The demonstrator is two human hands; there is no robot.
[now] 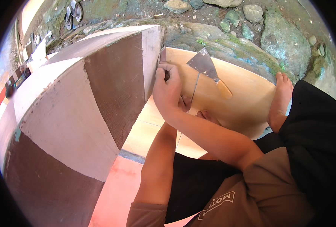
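My right hand (167, 89) is curled, thumb and forefinger close together, against the base of a painted wall (115, 75) where it meets a tiled step. A small dark patch shows in the gap of its grip; what it holds, if anything, is too hidden to name. Under the right wrist my left hand (185, 103) is mostly covered, with only bent fingertips showing close to the tiles. To the right of both hands a putty knife (205, 66) with a metal blade and a wooden handle lies on the light wood-coloured tile (243, 90).
The wall has brown and pale blocks and rises on my left. One bare foot (281, 96) is at the step's right end; toes of the other (209, 116) show beside my forearm. Mossy rocks (285, 38) edge the step's far side. Sandals (74, 13) lie at the far left.
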